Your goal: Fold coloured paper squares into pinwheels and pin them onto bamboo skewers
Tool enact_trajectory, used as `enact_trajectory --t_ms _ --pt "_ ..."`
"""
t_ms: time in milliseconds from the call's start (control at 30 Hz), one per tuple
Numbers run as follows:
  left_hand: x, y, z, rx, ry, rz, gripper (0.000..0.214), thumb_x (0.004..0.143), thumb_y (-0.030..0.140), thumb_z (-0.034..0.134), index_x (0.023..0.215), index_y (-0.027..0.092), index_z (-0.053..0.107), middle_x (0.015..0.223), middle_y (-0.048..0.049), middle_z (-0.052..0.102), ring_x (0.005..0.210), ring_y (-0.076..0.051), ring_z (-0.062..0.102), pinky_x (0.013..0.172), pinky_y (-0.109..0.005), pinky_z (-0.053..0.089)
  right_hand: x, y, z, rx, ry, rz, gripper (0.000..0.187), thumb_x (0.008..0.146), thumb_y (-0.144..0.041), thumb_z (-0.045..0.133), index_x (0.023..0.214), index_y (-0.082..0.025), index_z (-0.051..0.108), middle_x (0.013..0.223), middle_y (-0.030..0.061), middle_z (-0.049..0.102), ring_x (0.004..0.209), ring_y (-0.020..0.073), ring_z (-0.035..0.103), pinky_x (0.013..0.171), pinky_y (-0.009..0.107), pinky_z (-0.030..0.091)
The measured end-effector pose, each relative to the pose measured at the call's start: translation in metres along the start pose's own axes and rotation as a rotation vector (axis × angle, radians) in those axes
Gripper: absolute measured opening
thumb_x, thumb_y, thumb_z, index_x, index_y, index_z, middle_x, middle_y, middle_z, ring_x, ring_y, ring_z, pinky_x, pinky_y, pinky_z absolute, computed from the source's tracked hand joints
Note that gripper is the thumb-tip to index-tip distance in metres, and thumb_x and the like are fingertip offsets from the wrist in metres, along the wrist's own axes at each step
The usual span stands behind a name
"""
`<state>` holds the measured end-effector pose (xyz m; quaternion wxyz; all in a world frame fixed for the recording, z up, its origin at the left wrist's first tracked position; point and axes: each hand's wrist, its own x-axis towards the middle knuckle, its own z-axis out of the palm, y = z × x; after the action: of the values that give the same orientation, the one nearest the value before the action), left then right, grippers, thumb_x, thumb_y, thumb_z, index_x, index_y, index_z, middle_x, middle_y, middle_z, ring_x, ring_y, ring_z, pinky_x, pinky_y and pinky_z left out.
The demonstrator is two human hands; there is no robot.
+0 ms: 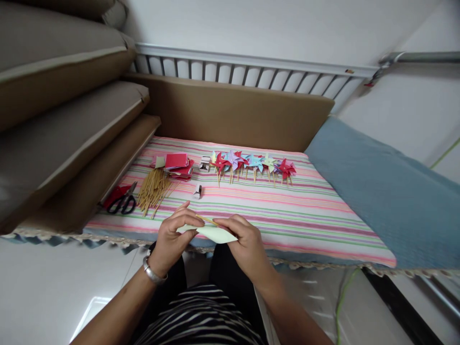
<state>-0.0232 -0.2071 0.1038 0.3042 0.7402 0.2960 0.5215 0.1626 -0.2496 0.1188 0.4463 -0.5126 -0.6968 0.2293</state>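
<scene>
A pale green sheet of paper (217, 235), curved along its length, is held between my two hands near the front edge of the striped cloth. My left hand (178, 229) pinches its left end between thumb and fingers. At the other end, my right hand (246, 239) is closed on the paper and on a thin wooden stick (206, 220) that lies along the paper's far side. Whether the stick is fixed to the paper I cannot tell. Just beyond my hands stands a small open box (197, 191).
Finished paper pinwheels (255, 163) lie in a row at the back. Left of them are a second small box (204, 164), stacked red paper squares (178, 163), a pile of wooden sticks (153, 191) and black-handled scissors (124, 201). Large cushions (72, 129) rise on the left.
</scene>
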Motion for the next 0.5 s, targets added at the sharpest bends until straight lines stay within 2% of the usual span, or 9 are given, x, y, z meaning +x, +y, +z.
enact_trajectory --t_ms 500 --pt "0.0003 0.0016 0.0022 -0.021 0.022 -0.045 0.013 0.074 0.013 0.065 0.079 0.025 0.067 0.077 0.0017 0.069 0.075 -0.014 0.063 0.105 -0.049 0.028 -0.0018 -0.0012 0.0011 0.010 -0.021 0.020 0.033 0.077 -0.004 0.053 0.100 -0.023 0.068 0.082 0.0019 0.062 0.077 0.0143 0.060 0.067 0.024 0.043"
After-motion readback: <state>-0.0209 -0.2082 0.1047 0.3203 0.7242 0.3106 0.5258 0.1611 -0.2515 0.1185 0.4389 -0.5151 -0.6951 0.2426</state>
